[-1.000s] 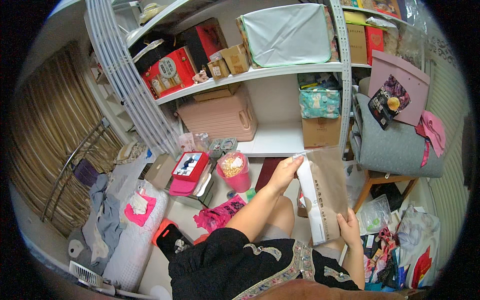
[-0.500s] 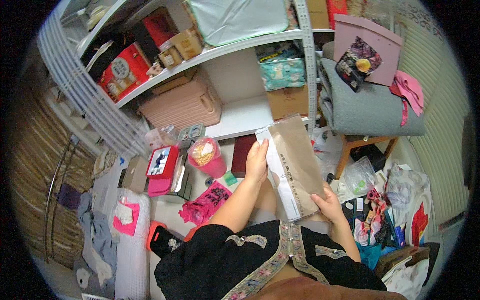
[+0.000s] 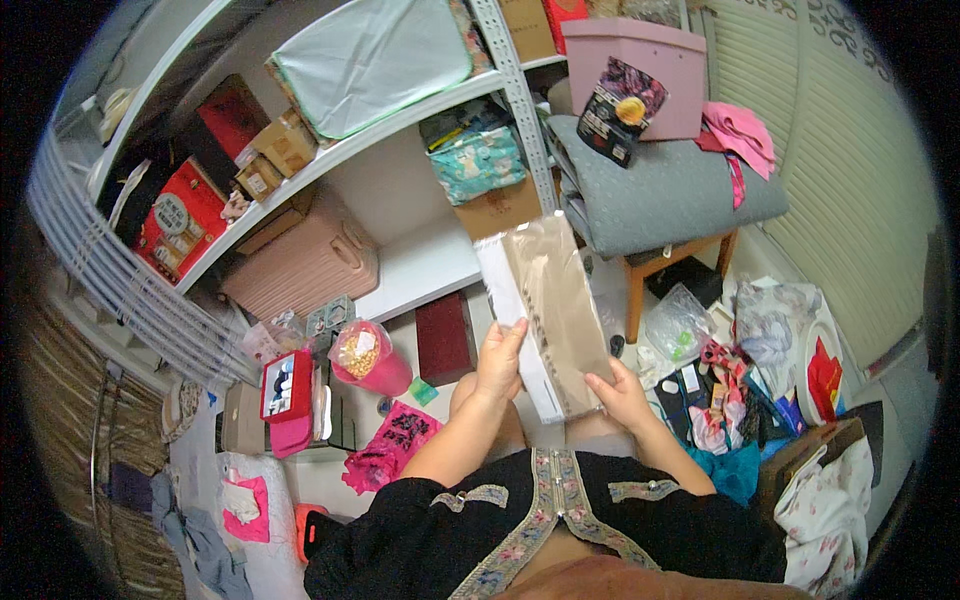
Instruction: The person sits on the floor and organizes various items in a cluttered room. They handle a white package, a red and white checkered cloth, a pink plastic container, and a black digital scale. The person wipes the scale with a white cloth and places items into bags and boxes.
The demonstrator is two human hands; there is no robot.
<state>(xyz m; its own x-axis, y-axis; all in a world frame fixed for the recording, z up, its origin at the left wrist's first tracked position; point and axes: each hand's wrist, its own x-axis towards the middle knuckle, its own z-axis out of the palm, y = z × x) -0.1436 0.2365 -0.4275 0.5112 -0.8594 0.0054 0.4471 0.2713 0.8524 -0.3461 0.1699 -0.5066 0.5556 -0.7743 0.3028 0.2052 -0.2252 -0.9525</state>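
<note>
A flat clear-plastic packet (image 3: 560,300), with a tan-brown panel and a white strip along its left side, is held up in front of my body. My left hand (image 3: 501,362) grips its left edge below the middle, thumb across the white strip. At the lower right edge, my right hand (image 3: 622,394) pinches it with the thumb on the front. The fingers of both hands are partly hidden behind the packet. What lies inside the packet cannot be made out beyond its tan colour.
White shelves (image 3: 410,285) hold a pink suitcase (image 3: 300,258) and boxes. A pink bucket (image 3: 380,365), a red box (image 3: 287,385) and pink lacy cloth (image 3: 392,447) lie on the left. Rightward stand a wooden stool (image 3: 634,295) with a folded grey blanket (image 3: 670,190), and heaped clothes (image 3: 715,405).
My view has turned, so the surroundings have shifted left. The packet sits slightly higher against my body, and my left hand grips lower along its left edge. Both hands still hold it.
</note>
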